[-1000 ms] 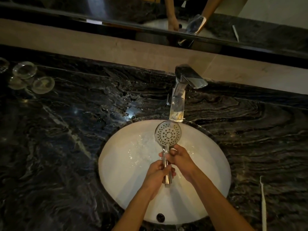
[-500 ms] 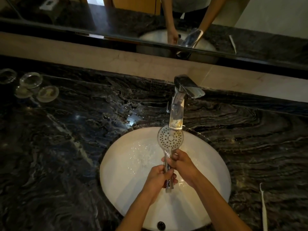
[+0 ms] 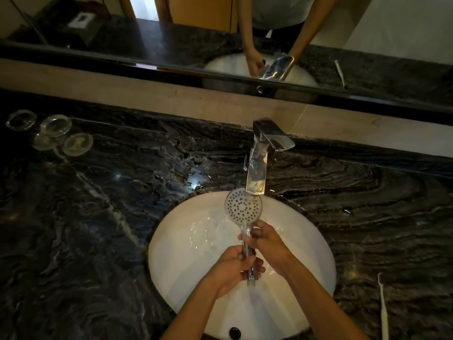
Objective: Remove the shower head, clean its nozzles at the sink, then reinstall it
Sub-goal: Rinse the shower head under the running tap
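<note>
Fingers of the left hand (image 3: 232,266) were wrapped shut round the lower end of the shower head (image 3: 243,206) handle; the right hand (image 3: 266,244) was closed on the same handle just above, nearer the face. Both grips touched chrome, and the bottom tip of the handle poked out below the left fist. Beyond the right fingers the round nozzle face pointed up toward the camera, held right under the tap (image 3: 257,173) spout, over the sink (image 3: 171,278). Water glinted in the basin beneath. Judgement: wet chrome probably slippery, rigid, fairly light; the handle looked the safe place to hold, with two hands as here. Further out, on the counter (image 3: 98,229), glass dishes (image 3: 55,133) sat well to the left and a toothbrush (image 3: 382,307) to the right.
</note>
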A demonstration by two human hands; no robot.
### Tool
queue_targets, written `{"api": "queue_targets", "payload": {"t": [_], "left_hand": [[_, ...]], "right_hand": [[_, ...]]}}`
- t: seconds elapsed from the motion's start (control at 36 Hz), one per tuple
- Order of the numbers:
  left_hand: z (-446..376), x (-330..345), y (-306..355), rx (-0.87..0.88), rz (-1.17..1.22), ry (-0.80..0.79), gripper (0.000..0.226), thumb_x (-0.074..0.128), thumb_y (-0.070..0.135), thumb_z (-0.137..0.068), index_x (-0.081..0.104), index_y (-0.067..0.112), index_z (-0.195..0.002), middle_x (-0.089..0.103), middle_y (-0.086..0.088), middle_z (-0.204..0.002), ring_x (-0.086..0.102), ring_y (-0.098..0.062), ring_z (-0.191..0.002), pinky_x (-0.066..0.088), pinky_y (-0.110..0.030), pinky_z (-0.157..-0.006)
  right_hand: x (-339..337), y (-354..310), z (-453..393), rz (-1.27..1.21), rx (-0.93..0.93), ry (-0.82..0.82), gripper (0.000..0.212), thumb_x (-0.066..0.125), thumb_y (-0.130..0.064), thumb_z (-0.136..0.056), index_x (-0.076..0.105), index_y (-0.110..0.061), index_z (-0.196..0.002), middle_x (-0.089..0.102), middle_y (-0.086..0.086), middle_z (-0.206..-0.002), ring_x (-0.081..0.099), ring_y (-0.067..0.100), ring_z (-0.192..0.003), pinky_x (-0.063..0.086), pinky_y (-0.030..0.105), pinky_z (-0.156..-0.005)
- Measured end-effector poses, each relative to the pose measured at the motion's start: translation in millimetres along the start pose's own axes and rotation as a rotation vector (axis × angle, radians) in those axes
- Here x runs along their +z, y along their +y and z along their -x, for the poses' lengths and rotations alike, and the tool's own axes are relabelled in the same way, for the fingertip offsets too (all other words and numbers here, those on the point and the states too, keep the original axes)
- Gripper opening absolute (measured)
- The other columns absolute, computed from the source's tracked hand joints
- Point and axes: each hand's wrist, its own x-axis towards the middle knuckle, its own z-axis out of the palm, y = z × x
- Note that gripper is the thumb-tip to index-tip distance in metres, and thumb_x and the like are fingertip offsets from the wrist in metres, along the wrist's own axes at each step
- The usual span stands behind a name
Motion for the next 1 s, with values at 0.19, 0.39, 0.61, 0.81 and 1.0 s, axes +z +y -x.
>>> {"api": "queue_targets", "payload": {"t": [0.19,0.39,0.61,0.81,1.0], "left_hand": [[4,-1,3,0.051,-0.078,0.056,0.007,0.057,0.0,-0.096,0.061,0.005,-0.099,0.069,-0.016,-0.089,0.07,-0.028,-0.083,0.057,-0.039,-0.079],[7,-4,-3,0.068,-0.15,0.1,0.013,0.061,0.005,-0.095,0.062,0.007,-0.108,0.072,-0.011,-0.086,0.072,-0.026,-0.084,0.059,-0.039,-0.08],[6,-3,-10,0.07,-0.167,0.138,0.015,0.062,0.006,-0.094,0.063,0.012,-0.108,0.074,-0.01,-0.091,0.074,-0.025,-0.087,0.06,-0.043,-0.087],[5,-6,-13,0.036,-0.131,0.117,0.009,0.059,0.002,-0.095,0.061,0.007,-0.102,0.069,-0.015,-0.088,0.072,-0.028,-0.083,0.059,-0.042,-0.08],[8,-2,-14,-0.007,-0.097,0.119,0.009,0.056,-0.001,-0.096,0.061,0.0,-0.103,0.07,-0.016,-0.088,0.072,-0.028,-0.082,0.06,-0.043,-0.083]], "right_hand": [[3,1,-6,-0.123,0.032,0.01,0.05,0.063,0.005,-0.09,0.053,-0.022,-0.13,0.077,0.011,-0.104,0.071,0.026,-0.101,0.057,0.041,-0.088],[2,5,-6,-0.232,0.082,-0.012,0.045,0.054,0.012,-0.092,0.054,-0.015,-0.128,0.075,0.016,-0.106,0.069,0.026,-0.102,0.057,0.039,-0.088],[6,9,-4,-0.167,0.049,0.014,0.056,0.056,0.011,-0.091,0.048,-0.025,-0.133,0.073,0.011,-0.113,0.071,0.02,-0.106,0.056,0.041,-0.094],[8,9,2,-0.121,0.043,0.034,0.055,0.064,0.008,-0.088,0.049,-0.025,-0.13,0.071,0.01,-0.116,0.072,0.017,-0.102,0.058,0.028,-0.078],[13,8,4,-0.005,0.061,0.054,0.057,0.061,0.007,-0.089,0.046,-0.031,-0.129,0.069,0.003,-0.114,0.07,0.018,-0.105,0.059,0.036,-0.089]]}}
